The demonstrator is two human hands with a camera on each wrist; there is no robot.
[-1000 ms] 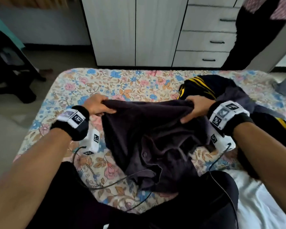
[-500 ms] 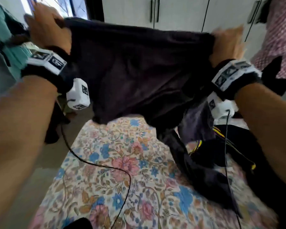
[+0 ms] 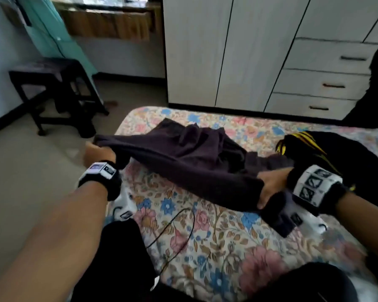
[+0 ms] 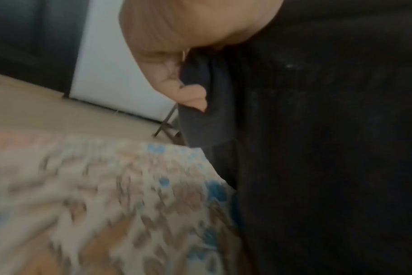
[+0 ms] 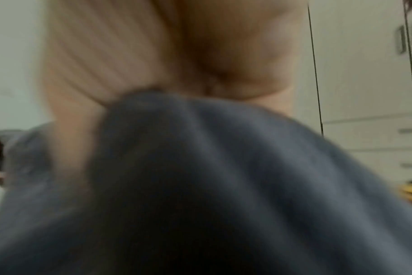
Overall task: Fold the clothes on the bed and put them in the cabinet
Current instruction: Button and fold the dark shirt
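Dark purple shirt stretched above the bed, long axis running left-far to right-near; left hand and right hand each clamp one end.

Black wristbands carry white marker-printed blocks, black cables trailing.

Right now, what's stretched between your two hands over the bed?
In the head view, the dark shirt spans from the left hand to the right hand; each grips an edge, above the floral bedsheet.
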